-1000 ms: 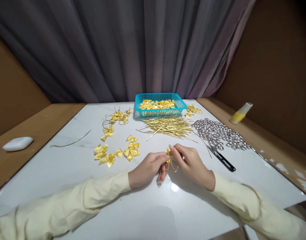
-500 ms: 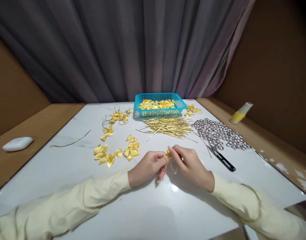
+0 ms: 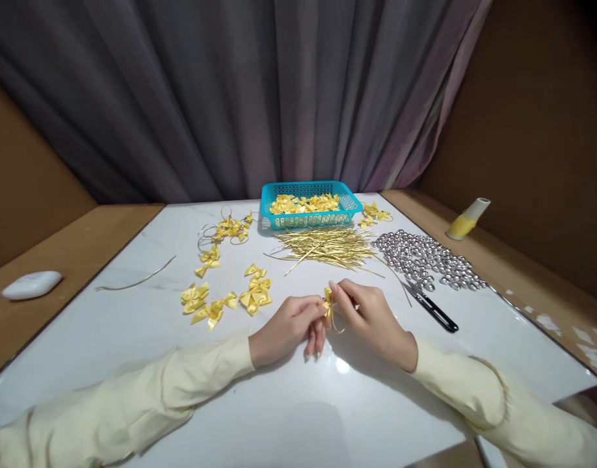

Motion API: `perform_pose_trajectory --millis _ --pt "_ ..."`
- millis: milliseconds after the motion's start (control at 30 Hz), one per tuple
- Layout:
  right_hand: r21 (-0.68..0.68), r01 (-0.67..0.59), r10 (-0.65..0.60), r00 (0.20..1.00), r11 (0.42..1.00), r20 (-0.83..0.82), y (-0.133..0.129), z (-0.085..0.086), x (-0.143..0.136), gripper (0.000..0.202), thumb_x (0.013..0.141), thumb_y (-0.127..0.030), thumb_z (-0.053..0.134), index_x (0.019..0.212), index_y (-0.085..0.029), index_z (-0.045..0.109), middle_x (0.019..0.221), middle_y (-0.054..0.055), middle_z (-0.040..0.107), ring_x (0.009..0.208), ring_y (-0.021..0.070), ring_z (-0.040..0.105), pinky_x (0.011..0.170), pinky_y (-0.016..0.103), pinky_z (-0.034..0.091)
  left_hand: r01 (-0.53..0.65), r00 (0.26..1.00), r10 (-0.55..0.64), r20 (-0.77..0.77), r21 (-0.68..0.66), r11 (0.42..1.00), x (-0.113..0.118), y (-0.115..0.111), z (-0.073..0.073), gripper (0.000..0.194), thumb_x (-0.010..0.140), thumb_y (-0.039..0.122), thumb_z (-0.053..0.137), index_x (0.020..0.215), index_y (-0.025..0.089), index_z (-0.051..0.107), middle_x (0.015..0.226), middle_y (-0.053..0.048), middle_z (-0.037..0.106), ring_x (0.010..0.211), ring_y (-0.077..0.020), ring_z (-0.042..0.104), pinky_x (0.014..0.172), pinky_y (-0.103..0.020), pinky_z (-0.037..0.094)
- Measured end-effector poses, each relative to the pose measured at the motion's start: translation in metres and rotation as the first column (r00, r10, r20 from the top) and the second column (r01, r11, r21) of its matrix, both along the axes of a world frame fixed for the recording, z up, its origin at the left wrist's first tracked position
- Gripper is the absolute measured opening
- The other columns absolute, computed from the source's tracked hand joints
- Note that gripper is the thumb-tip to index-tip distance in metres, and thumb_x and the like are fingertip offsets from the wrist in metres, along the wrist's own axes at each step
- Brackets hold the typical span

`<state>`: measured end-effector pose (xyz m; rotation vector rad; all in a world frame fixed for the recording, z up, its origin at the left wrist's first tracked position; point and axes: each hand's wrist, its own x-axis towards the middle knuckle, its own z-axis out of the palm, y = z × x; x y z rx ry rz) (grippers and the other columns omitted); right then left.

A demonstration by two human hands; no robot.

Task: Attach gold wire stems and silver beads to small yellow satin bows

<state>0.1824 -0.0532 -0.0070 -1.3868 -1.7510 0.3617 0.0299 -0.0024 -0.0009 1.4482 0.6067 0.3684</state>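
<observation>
Between my hands, near the middle of the white table, is a yellow ribbon bow [image 3: 328, 304] with a thin gold wire [image 3: 337, 327] curving down below it. My left hand [image 3: 291, 325] pinches the bow's left side between thumb and index finger, its other fingers hanging lower. From the right, my right hand [image 3: 371, 318] holds the bow's upper right side with thumb and fingertips. Several loose yellow bows [image 3: 255, 296] lie to the left of my left hand. The fingertips partly hide the bow.
A blue basket [image 3: 311, 221] of yellow bows stands at the back, gold wires [image 3: 328, 247] before it. Wired bows [image 3: 233, 227] lie left of it, others [image 3: 374, 214] right. Silver beads [image 3: 428, 259], a black-handled cutter [image 3: 437, 313], a white-yellow cone [image 3: 467, 220] and a white case [image 3: 32, 285] are around.
The bow between my fingers has turned and shows more of its ribbon. The wire loop below it has shifted and looks narrower. The lower fingers of my left hand have spread slightly.
</observation>
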Motion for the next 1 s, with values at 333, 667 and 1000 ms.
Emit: perform_pose_trajectory --millis 333,667,1000 --pt "0.019 -0.003 0.003 1.0 1.0 -0.011 0.0001 0.0026 -0.0003 0.031 0.091 -0.026 0.036 0.061 -0.019 0.039 0.052 -0.005 0.039 0.045 0.0087 0.036 0.048 0.021 0.028 0.038 0.994 -0.011 -0.11 0.246 0.968 -0.0025 -0.0008 0.0069 0.016 0.078 0.027 0.052 0.068 0.015 0.046 0.042 0.009 0.036 0.039 -0.0053 0.031 0.041 -0.018 0.025" --pt "0.043 -0.018 0.018 1.0 0.999 -0.002 -0.0006 0.0035 0.0003 0.031 0.091 -0.024 0.036 0.061 -0.019 0.038 0.052 -0.005 0.038 0.045 0.0091 0.035 0.048 0.022 0.028 -0.003 0.989 0.066 -0.135 0.421 0.907 -0.0025 0.0014 0.0028 0.028 0.084 0.038 0.046 0.066 0.017 0.044 0.041 0.008 0.039 0.038 -0.0064 0.035 0.041 -0.018 0.027" --pt "0.032 -0.012 0.013 1.0 0.999 -0.016 -0.0012 0.0039 0.0002 0.03 0.091 -0.025 0.036 0.063 -0.019 0.042 0.053 -0.004 0.041 0.047 0.0089 0.037 0.049 0.021 0.03 -0.01 0.988 0.083 -0.127 0.488 0.873 -0.0041 -0.0015 0.0014 0.027 0.089 0.037 0.037 0.074 0.018 0.048 0.042 0.006 0.046 0.038 -0.0083 0.041 0.047 -0.019 0.035"
